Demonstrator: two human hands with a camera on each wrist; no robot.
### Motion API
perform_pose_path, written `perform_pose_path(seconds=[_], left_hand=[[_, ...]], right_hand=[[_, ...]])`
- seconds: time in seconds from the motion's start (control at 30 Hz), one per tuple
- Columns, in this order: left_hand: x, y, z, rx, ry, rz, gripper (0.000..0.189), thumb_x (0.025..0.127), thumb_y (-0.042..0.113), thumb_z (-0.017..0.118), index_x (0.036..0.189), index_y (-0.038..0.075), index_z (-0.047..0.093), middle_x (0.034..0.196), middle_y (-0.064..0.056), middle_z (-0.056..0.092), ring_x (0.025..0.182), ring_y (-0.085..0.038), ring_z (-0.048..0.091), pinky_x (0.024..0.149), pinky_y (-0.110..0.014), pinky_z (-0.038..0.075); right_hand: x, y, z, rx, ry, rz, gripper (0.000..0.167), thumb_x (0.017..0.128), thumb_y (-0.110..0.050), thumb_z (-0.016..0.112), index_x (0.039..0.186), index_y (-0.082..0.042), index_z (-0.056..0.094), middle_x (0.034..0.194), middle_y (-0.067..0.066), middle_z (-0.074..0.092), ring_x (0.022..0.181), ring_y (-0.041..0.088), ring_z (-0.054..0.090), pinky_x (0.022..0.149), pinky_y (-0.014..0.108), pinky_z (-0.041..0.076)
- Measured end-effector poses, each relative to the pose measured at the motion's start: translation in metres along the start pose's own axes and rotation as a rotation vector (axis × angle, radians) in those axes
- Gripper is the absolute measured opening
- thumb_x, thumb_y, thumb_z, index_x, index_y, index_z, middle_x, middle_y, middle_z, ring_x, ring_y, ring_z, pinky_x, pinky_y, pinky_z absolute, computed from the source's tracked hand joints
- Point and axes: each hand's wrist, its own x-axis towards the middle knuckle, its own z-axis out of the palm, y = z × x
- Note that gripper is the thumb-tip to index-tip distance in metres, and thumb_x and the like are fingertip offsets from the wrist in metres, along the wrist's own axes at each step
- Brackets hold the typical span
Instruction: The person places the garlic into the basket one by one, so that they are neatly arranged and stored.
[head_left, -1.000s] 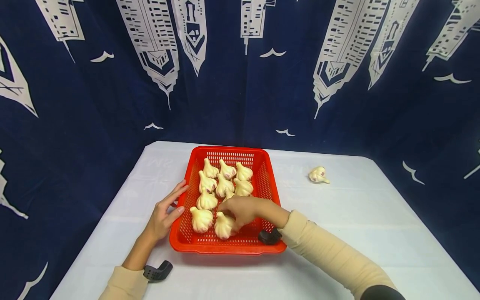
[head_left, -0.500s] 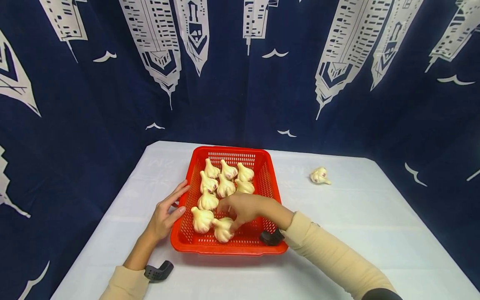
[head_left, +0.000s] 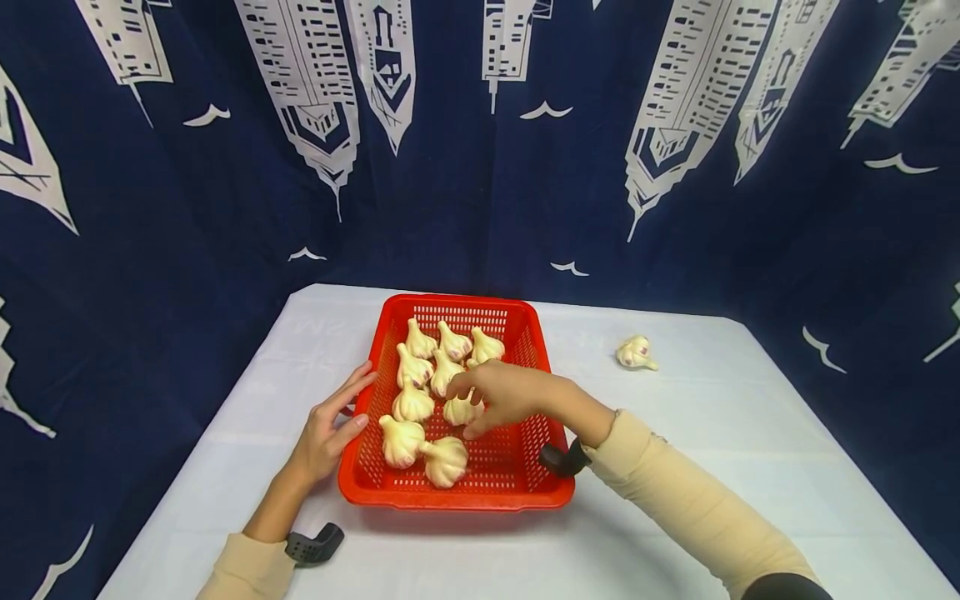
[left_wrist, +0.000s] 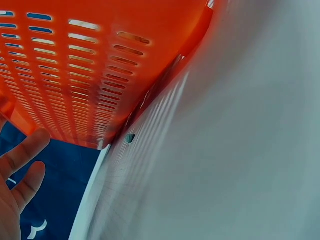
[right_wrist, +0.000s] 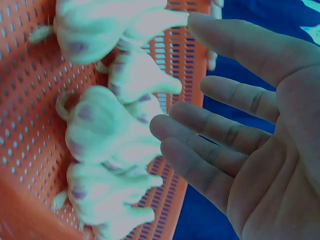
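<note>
Several garlic bulbs (head_left: 402,442) lie in rows inside a red perforated basket (head_left: 457,500), mostly on its left and middle. My right hand (head_left: 504,392) hovers over the basket's middle with fingers spread; the right wrist view has the palm (right_wrist: 270,195) and loosely straight fingers with nothing held. Just below it sits one garlic bulb (head_left: 461,412), partly covered by the fingers. Nearer the front, another bulb (head_left: 446,463) lies with its stem pointing left. My left hand (head_left: 318,442) rests at the basket's left rim, fingers extended; in the left wrist view its fingers (left_wrist: 30,150) stand beside the basket wall.
A single garlic bulb (head_left: 636,353) lies on the white tabletop (head_left: 697,400), right of the basket. Behind the table hangs a dark blue cloth (head_left: 480,200) printed with white buildings and birds. Each wrist wears a black device (head_left: 315,546).
My right hand has let go of the front garlic bulb and risen up and to the right. That bulb has tipped, its stem now leftward. My left hand stays in place.
</note>
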Motion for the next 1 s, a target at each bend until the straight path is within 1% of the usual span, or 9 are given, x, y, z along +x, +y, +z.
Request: perform_pose_path(seconds=[0.2, 0.3, 0.4, 0.47, 0.63, 0.7, 0.87, 1.0], left_hand=[[0.001, 0.001, -0.002, -0.003, 0.014, 0.004, 0.053, 0.085, 0.005, 0.054, 0.138, -0.001, 0.055, 0.15, -0.018, 0.045, 0.129, -0.009, 0.048, 0.077, -0.023, 0.044], [0.001, 0.003, -0.001, -0.011, 0.024, -0.004, 0.054, 0.085, 0.006, 0.054, 0.139, 0.001, 0.055, 0.15, -0.015, 0.045, 0.128, -0.009, 0.049, 0.076, -0.024, 0.044], [0.0, 0.003, 0.001, -0.012, 0.031, -0.006, 0.054, 0.085, 0.007, 0.054, 0.139, 0.002, 0.055, 0.15, -0.014, 0.045, 0.127, -0.009, 0.05, 0.076, -0.024, 0.044], [0.001, 0.004, 0.001, -0.01, 0.031, -0.007, 0.054, 0.085, 0.007, 0.054, 0.139, 0.002, 0.055, 0.15, -0.014, 0.045, 0.127, -0.01, 0.05, 0.076, -0.024, 0.044], [0.002, 0.004, 0.001, -0.003, 0.016, -0.001, 0.054, 0.085, 0.006, 0.054, 0.139, 0.0, 0.055, 0.15, -0.016, 0.044, 0.129, -0.009, 0.049, 0.076, -0.024, 0.044], [0.002, 0.004, 0.0, -0.004, 0.011, 0.002, 0.054, 0.085, 0.006, 0.054, 0.139, 0.0, 0.055, 0.15, -0.017, 0.044, 0.129, -0.008, 0.048, 0.076, -0.025, 0.045], [0.001, 0.003, 0.001, -0.015, 0.018, 0.003, 0.055, 0.084, 0.005, 0.056, 0.138, 0.0, 0.055, 0.149, -0.017, 0.045, 0.128, -0.009, 0.049, 0.076, -0.026, 0.045], [-0.001, 0.003, 0.002, -0.011, 0.025, -0.002, 0.055, 0.083, 0.004, 0.056, 0.137, 0.0, 0.056, 0.148, -0.019, 0.046, 0.124, -0.011, 0.052, 0.076, -0.025, 0.044]], right_hand=[[-0.011, 0.011, -0.005, 0.018, 0.064, 0.017, 0.044, 0.084, -0.026, 0.079, 0.118, -0.002, 0.067, 0.114, 0.009, 0.069, 0.097, 0.024, 0.068, 0.085, 0.034, 0.053], [-0.016, 0.018, -0.005, 0.017, 0.093, 0.008, 0.042, 0.084, -0.024, 0.079, 0.117, -0.002, 0.067, 0.112, 0.01, 0.07, 0.096, 0.026, 0.068, 0.085, 0.035, 0.053], [-0.023, 0.024, -0.006, -0.002, 0.135, 0.014, 0.04, 0.084, -0.022, 0.079, 0.116, -0.002, 0.068, 0.11, 0.01, 0.071, 0.093, 0.023, 0.067, 0.084, 0.034, 0.054], [-0.028, 0.03, -0.007, 0.0, 0.162, 0.019, 0.04, 0.083, -0.021, 0.079, 0.116, -0.001, 0.068, 0.109, 0.011, 0.071, 0.091, 0.023, 0.067, 0.083, 0.035, 0.054], [-0.046, 0.044, -0.013, 0.022, 0.224, 0.072, 0.041, 0.082, -0.021, 0.079, 0.116, -0.001, 0.068, 0.105, 0.007, 0.071, 0.087, 0.024, 0.066, 0.078, 0.034, 0.055], [-0.053, 0.05, -0.014, 0.034, 0.252, 0.099, 0.04, 0.082, -0.021, 0.079, 0.115, -0.003, 0.068, 0.104, 0.005, 0.07, 0.086, 0.022, 0.066, 0.077, 0.031, 0.055], [-0.069, 0.065, -0.014, 0.08, 0.318, 0.148, 0.037, 0.083, -0.02, 0.079, 0.114, -0.003, 0.068, 0.102, 0.008, 0.071, 0.085, 0.018, 0.065, 0.075, 0.033, 0.056], [-0.081, 0.079, -0.013, 0.092, 0.363, 0.179, 0.036, 0.084, -0.019, 0.078, 0.114, -0.003, 0.068, 0.101, 0.008, 0.071, 0.085, 0.019, 0.065, 0.074, 0.032, 0.056]])
